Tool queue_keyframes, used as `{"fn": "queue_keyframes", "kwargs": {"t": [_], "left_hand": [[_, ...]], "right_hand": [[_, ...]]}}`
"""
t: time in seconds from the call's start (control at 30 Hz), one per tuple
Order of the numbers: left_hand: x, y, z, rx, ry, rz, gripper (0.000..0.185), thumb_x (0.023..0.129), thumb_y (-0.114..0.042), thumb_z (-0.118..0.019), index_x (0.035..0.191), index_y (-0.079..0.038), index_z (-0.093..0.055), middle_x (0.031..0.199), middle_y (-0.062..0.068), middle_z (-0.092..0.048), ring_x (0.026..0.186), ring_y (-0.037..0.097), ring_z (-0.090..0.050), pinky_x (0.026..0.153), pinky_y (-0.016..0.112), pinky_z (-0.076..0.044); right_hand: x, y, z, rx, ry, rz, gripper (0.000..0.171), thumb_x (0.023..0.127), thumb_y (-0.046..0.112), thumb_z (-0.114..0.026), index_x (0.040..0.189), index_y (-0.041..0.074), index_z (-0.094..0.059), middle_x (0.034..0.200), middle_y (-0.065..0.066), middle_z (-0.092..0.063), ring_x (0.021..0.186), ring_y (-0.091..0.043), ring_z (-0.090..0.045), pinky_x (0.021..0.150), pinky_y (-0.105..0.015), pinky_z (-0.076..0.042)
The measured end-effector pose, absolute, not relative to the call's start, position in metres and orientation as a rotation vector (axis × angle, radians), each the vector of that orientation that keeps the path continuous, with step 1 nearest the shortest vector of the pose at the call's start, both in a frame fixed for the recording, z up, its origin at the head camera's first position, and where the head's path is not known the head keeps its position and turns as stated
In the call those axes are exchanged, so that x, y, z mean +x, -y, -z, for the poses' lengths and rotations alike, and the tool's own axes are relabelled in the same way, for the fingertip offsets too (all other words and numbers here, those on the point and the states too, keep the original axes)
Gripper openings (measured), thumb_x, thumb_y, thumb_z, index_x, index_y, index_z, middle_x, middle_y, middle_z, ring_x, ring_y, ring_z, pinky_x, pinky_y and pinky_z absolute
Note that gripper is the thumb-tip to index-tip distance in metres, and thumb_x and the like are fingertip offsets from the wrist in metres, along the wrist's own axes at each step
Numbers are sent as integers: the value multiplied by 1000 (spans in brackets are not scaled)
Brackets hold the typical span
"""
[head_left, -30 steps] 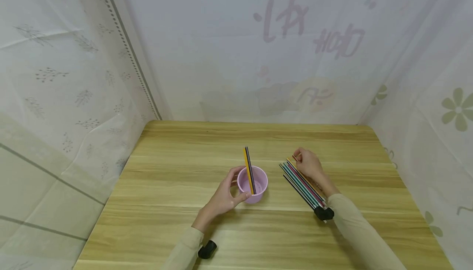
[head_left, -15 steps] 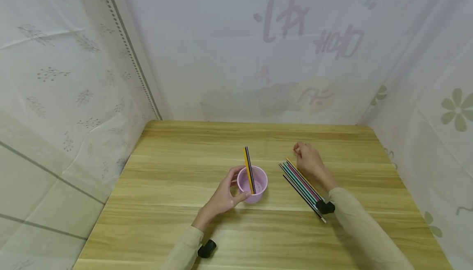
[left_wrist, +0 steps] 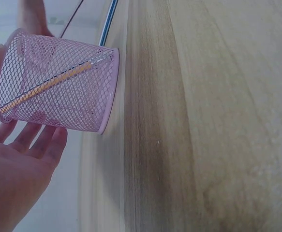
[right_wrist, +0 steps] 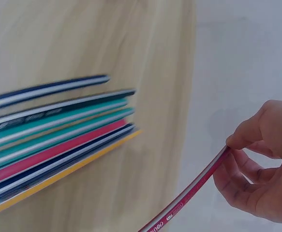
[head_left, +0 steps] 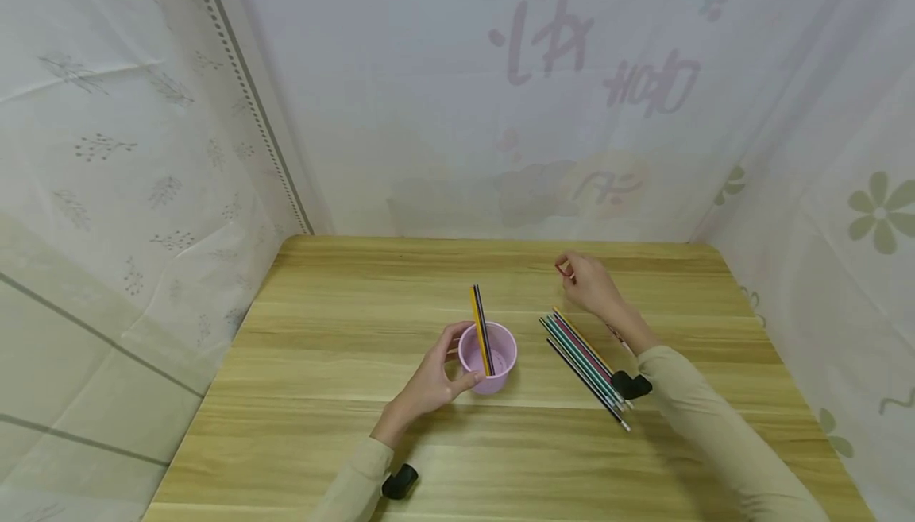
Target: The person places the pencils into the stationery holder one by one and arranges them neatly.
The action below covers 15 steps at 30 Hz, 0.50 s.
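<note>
My left hand (head_left: 432, 379) holds a pink mesh pencil cup (head_left: 492, 386), thumb at its near rim and fingers round its left side. A yellow pencil (head_left: 476, 311) and a dark striped one lean inside, their upper ends above the rim. The left wrist view shows them slanting behind the mesh wall (left_wrist: 44, 48). My right hand (head_left: 593, 288) pinches a red pencil (right_wrist: 179, 199) near one end, between thumb and fingertips. In the right wrist view the red pencil slants down from the fingers, apart from the pencils on the table.
Several pencils (head_left: 581, 359), green, red, black-striped and yellow, lie side by side on the wooden table (head_left: 343, 299) right of the cup, under my right forearm. Patterned cloth (head_left: 429, 109) hangs behind the table and at both sides. Each wrist wears a black device (head_left: 400, 481).
My right hand has moved up and away from the loose pencils, taking the red pencil out beyond the row. My left hand and the cup have stayed in place.
</note>
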State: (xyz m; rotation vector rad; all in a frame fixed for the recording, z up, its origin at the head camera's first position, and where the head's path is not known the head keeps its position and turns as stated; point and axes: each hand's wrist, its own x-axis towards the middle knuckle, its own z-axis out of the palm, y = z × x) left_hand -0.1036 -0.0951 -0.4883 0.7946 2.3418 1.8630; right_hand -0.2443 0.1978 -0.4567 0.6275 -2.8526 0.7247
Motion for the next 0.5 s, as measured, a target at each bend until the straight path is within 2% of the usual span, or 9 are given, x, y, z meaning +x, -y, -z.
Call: {"fn": "queue_keyframes", "kwargs": {"t": [0.2,0.5], "left_hand": [[-104,95,488,807,-2352,-1853,71,77,-6,-70,135,5,-31,127,26,-47,115,46,-45,92,59,-42],[-103,95,487,809,-2349,-1861,70,78,-5,-70,135,5,-31,126,26,-47,115,46,-45,92,59,-42]], "right_hand": [[-237,-180,433,718,2786,-709,28,80,-1,-57,108,3,-58,84,-10,-62,76,-24,-58,62,-36,-49],[-220,-152,403,822,2715,-745,29,80,1,-55,109,6,-58,83,-6,-60,73,-17,-59,59,-28,-51]]}}
